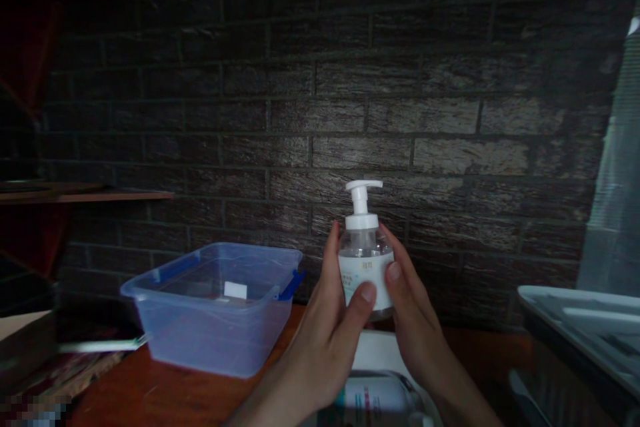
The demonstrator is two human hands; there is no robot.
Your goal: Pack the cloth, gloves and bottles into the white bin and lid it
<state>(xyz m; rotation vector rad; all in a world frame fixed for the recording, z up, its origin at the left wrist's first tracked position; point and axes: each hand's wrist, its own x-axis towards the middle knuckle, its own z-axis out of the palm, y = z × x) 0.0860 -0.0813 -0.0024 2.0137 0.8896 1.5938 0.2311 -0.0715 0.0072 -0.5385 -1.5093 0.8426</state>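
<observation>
A clear pump bottle [367,273] with a white pump head and a pale label stands upright in the air, held between both hands. My left hand [327,327] wraps its left side, thumb across the front of the label. On the right side my right hand [415,310] grips it, thumb pressed on the label's edge. Below the hands lies a white container [377,353], and in front of it a labelled package or bottle [373,400], partly hidden by my left wrist.
A translucent bluish plastic bin [210,337] with blue handles sits on the wooden table [120,393] at left, a white label inside. A grey-lidded box [590,320] stands at right. Wooden shelves [90,197] jut out at left; a dark brick wall [320,113] rises behind.
</observation>
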